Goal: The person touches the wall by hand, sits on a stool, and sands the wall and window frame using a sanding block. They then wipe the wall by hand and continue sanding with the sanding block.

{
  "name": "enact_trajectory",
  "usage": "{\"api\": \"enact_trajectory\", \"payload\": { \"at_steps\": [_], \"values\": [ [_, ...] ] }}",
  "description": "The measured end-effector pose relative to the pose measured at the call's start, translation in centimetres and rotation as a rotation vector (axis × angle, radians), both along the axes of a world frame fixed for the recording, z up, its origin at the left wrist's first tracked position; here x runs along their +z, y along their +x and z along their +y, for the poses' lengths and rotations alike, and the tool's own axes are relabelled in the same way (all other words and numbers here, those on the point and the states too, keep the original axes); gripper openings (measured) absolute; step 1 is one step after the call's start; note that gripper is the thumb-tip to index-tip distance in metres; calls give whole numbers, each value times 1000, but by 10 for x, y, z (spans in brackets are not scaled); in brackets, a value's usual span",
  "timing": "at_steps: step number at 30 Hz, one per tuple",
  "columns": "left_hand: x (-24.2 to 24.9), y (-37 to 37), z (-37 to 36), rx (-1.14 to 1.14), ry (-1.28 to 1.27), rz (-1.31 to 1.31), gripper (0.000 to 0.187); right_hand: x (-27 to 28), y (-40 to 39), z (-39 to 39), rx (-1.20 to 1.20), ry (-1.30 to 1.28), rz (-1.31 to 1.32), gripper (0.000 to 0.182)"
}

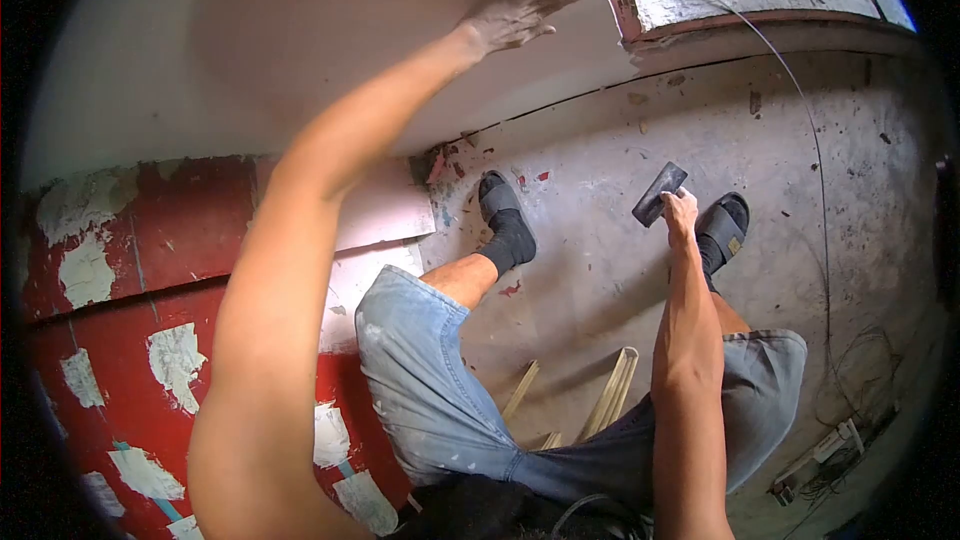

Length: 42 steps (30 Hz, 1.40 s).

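My left hand (527, 10) is raised at the upper middle, its fingers stretched out and flat against or close to the pale wall (330, 30). It looks dusty and holds nothing. Lower down on the right, my right hand (680, 208) grips a dark rectangular sanding block or tool (660, 194) by one side, above the floor and near my sandalled foot. Whether the tool touches anything cannot be made out.
Red wall panels (180, 225) with white filler patches stand at the left. A wooden ledge (760, 2) with clutter beyond is at the top right. A thin cable (822, 180) runs down to a power strip (825, 450). Pale strips (610, 395) lie between my legs.
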<state>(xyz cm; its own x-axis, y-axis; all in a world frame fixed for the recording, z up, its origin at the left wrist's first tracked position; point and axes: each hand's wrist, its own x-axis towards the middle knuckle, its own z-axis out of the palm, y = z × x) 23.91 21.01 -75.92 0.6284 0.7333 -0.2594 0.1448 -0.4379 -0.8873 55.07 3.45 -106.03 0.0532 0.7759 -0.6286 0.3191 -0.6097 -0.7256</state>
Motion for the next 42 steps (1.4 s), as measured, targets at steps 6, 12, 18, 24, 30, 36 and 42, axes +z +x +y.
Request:
{"api": "enact_trajectory", "payload": {
  "at_steps": [6,12,18,24,30,36,42],
  "values": [
    [39,-16,8,-76,-60,-208,82,-9,-1,6,39,59,21,15],
    [86,12,-39,144,-55,-349,73,84,-16,42,-213,66,534,13],
    [78,38,-170,545,-130,-1267,59,168,-49,65,-332,17,983,10],
    [-16,63,-226,1252,-365,-2199,61,221,-89,56,-130,90,1040,15],
    [-26,62,-219,1247,-475,-2744,43,240,-120,36,-95,72,1003,25],
    [2,61,-229,1270,-651,-3126,34,263,-141,15,-160,161,1072,37],
    [53,42,-315,1115,-244,-2462,56,323,-125,-12,-194,143,1125,41]
  ]
}}
